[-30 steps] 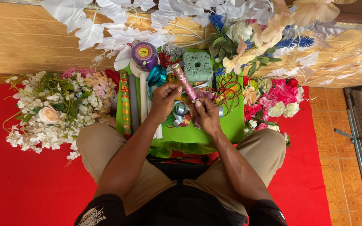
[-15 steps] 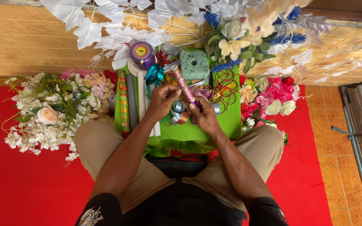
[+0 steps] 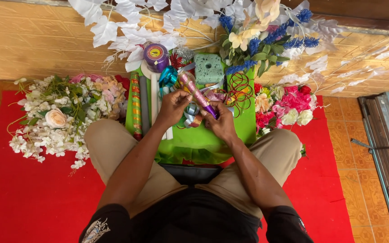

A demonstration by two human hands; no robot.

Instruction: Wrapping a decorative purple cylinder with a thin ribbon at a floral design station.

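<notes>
At frame centre, the left hand and right hand are both clamped on a glittery pink-purple stick, slanting over a green cloth tray that holds a porous green foam block, shiny curled ribbons and looped red wire.

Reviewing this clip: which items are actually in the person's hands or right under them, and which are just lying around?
In hand:
- left hand and right hand hold the pink glittery stick
- curled ribbon bows just beneath

Lying about:
- green foam block
- purple ribbon spool
- white flower bunch
- pink flower bunch
- red wire coil
</notes>
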